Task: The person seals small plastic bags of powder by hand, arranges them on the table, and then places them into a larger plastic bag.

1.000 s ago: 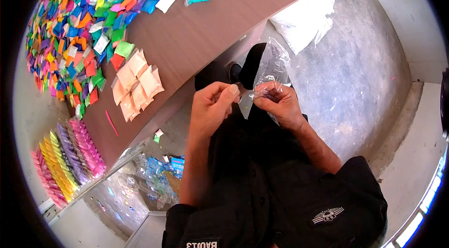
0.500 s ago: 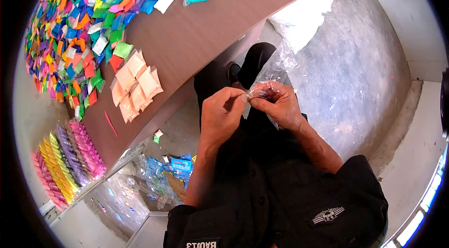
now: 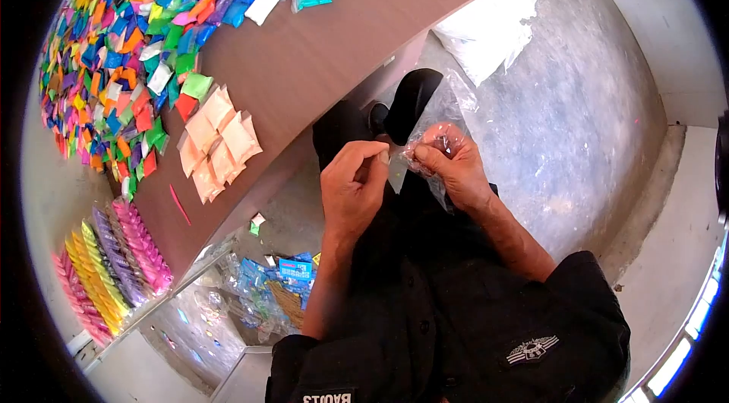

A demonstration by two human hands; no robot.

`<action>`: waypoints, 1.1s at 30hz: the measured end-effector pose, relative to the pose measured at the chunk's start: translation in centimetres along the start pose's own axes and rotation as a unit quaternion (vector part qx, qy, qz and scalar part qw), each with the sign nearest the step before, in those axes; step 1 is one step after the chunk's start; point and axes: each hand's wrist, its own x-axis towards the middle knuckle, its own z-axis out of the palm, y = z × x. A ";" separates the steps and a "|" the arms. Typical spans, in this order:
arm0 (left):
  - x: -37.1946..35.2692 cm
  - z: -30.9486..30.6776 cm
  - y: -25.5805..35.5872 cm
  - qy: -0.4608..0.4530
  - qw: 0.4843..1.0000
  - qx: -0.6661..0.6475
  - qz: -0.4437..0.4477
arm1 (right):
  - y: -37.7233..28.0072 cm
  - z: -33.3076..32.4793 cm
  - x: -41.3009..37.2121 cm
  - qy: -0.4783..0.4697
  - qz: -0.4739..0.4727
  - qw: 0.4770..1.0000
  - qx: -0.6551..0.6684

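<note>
In my right hand (image 3: 461,173) I grip a clear plastic bag (image 3: 448,110), its crinkled film bunched at the thumb and fingers and spreading up past the hand. My left hand (image 3: 353,186) is just to its left, thumb and forefinger pinched together; whatever may be between those tips is too small to make out. A small gap separates the two hands, above my lap. Nearest on the table to the left lies a cluster of peach-coloured packets (image 3: 218,143), beside a thin pink stick (image 3: 180,204).
A big heap of colourful small packets (image 3: 114,61) covers the brown table's (image 3: 319,46) far left. Rows of strung packets (image 3: 114,259) lie at its near corner. A white plastic sack (image 3: 493,15) is at the right, and a container of wrappers (image 3: 281,285) stands below.
My hands, which met at the bag's edge, have drawn apart. The left has moved slightly left and off the film, while the right keeps hold of the bag.
</note>
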 end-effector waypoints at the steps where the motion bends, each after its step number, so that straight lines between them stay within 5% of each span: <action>1: -0.1 0.0 0.1 0.002 1.000 -0.010 -0.021 | 0.1 0.0 0.1 0.008 -0.019 1.000 -0.001; 5: -0.7 0.7 0.2 -0.032 0.992 -0.085 -0.086 | 0.1 0.3 0.2 0.003 -0.029 1.000 0.005; 8: -0.8 1.1 -0.5 -0.032 0.998 -0.025 -0.037 | 0.4 0.1 0.2 -0.027 -0.021 0.999 -0.011; 13: -0.8 0.7 -0.5 -0.048 0.995 -0.054 -0.070 | 0.8 -0.4 0.1 -0.072 0.031 0.988 0.132; 26: -1.0 0.9 -1.4 -0.053 0.997 -0.035 -0.041 | 1.1 -0.1 -0.1 -0.031 0.027 0.996 0.082; 33: -1.4 1.8 -0.8 -0.045 0.994 -0.083 -0.045 | 0.8 0.4 -0.2 -0.026 0.023 0.981 0.188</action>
